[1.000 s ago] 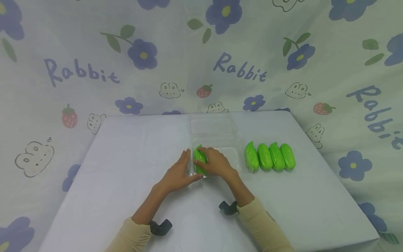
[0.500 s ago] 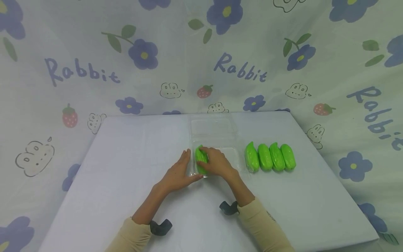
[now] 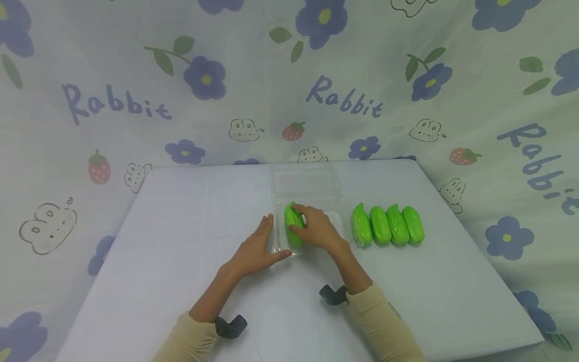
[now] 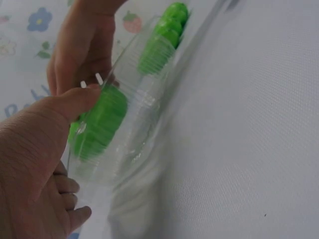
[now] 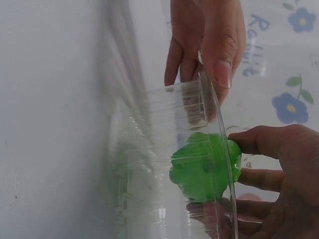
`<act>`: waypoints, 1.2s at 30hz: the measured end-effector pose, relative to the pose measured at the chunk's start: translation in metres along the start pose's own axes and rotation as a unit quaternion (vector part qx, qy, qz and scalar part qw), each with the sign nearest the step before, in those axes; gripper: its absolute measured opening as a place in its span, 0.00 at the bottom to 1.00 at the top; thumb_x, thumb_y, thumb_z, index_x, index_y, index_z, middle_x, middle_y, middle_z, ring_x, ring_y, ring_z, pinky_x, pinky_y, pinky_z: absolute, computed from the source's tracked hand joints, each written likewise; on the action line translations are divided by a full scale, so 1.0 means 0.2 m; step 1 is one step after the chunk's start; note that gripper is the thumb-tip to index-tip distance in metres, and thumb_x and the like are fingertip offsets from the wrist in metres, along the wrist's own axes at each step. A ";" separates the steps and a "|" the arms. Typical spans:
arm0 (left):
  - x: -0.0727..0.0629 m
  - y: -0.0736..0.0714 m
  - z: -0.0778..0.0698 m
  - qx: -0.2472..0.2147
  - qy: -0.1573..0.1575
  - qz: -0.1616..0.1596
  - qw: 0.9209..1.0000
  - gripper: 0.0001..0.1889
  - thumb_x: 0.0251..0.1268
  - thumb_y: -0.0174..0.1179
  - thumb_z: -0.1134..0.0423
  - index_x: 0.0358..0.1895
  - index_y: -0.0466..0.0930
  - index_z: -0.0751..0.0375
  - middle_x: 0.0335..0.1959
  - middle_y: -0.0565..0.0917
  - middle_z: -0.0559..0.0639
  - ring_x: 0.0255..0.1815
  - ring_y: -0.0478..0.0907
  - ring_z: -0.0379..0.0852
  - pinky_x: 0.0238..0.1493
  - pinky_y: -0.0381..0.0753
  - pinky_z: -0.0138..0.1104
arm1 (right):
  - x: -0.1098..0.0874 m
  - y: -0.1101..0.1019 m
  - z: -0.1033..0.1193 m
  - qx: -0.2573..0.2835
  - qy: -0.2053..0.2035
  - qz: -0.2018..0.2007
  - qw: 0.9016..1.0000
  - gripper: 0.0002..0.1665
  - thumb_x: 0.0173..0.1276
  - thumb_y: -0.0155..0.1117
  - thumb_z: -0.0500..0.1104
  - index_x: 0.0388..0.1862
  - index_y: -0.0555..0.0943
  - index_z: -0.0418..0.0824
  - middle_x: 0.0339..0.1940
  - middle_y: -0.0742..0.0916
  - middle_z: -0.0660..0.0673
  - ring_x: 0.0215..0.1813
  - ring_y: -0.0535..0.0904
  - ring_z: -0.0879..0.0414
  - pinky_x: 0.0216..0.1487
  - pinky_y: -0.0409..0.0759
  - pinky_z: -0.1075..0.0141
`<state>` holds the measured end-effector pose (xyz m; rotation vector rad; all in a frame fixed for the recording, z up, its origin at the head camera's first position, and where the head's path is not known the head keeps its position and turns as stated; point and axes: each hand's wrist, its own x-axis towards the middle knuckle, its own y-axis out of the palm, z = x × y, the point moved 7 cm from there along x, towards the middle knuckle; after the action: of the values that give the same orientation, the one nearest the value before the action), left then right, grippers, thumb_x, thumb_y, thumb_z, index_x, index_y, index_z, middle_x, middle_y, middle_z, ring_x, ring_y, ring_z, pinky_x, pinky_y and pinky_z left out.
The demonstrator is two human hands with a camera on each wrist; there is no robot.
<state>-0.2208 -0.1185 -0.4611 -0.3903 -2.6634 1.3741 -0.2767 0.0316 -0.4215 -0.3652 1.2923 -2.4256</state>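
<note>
My right hand (image 3: 314, 229) holds a bright green, ridged, gourd-shaped piece (image 3: 293, 221) by its side, thumb toward me and fingers at its far end. The piece is in the left part of a clear plastic clamshell box (image 3: 334, 219), seen through the wall in the right wrist view. My left hand (image 3: 254, 254) is spread at the box's near left corner. Its fingers lie straight along the left side, and the thumb (image 4: 79, 102) touches the near rim. In the right wrist view, that thumb shows at the rim, with the fingers partly behind the clear wall.
Several similar green pieces (image 3: 380, 226) lie in a row right of the box. The clear lid (image 3: 305, 181) is folded back toward the rear edge of the white-covered table (image 3: 181, 221). A printed curtain (image 3: 253, 90) hangs behind.
My right hand has shifted slightly right with the green piece, away from the box's left wall. The left hand stays put, and the row of green pieces has not moved.
</note>
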 end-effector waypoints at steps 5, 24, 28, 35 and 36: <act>0.00 0.00 0.00 -0.007 0.001 0.002 1.000 0.59 0.57 0.58 0.27 0.79 0.41 0.63 0.79 0.47 0.57 0.78 0.44 0.50 0.72 0.57 0.48 | -0.01 -0.03 0.00 0.015 -0.006 -0.011 1.000 0.36 0.66 0.69 0.50 0.71 0.72 0.42 0.62 0.81 0.41 0.59 0.79 0.45 0.55 0.80 0.54; 0.00 0.01 0.01 -0.009 -0.012 0.003 1.000 0.60 0.55 0.59 0.27 0.79 0.40 0.61 0.79 0.46 0.56 0.79 0.43 0.50 0.72 0.56 0.48 | -0.01 -0.13 -0.05 0.035 -0.001 -0.041 0.999 0.34 0.66 0.68 0.50 0.70 0.73 0.46 0.59 0.83 0.46 0.40 0.82 0.55 0.39 0.83 0.63; 0.00 0.01 0.02 -0.001 -0.014 -0.001 1.000 0.61 0.53 0.56 0.24 0.80 0.40 0.60 0.79 0.46 0.55 0.79 0.43 0.48 0.72 0.56 0.47 | -0.02 -0.19 -0.10 0.043 0.004 -0.054 0.998 0.34 0.66 0.67 0.50 0.70 0.72 0.46 0.60 0.82 0.45 0.38 0.82 0.56 0.36 0.82 0.63; 0.00 0.01 0.02 -0.006 -0.006 -0.004 1.000 0.61 0.55 0.57 0.25 0.79 0.40 0.62 0.79 0.46 0.57 0.79 0.42 0.49 0.73 0.53 0.47 | -0.07 -0.35 -0.23 0.069 0.029 -0.074 0.995 0.34 0.67 0.66 0.47 0.71 0.71 0.45 0.61 0.81 0.40 0.38 0.84 0.51 0.33 0.82 0.60; -0.01 0.00 0.02 -0.006 -0.006 -0.003 1.000 0.61 0.55 0.57 0.26 0.79 0.40 0.62 0.79 0.46 0.57 0.79 0.41 0.49 0.74 0.53 0.47 | -0.08 -0.38 -0.25 0.067 0.034 -0.077 0.994 0.33 0.68 0.66 0.47 0.71 0.71 0.45 0.61 0.81 0.39 0.39 0.84 0.50 0.34 0.83 0.59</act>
<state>-0.2204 -0.1208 -0.4638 -0.3752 -2.6802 1.3641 -0.2968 0.1140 -0.3869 -0.3617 1.1588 -2.6587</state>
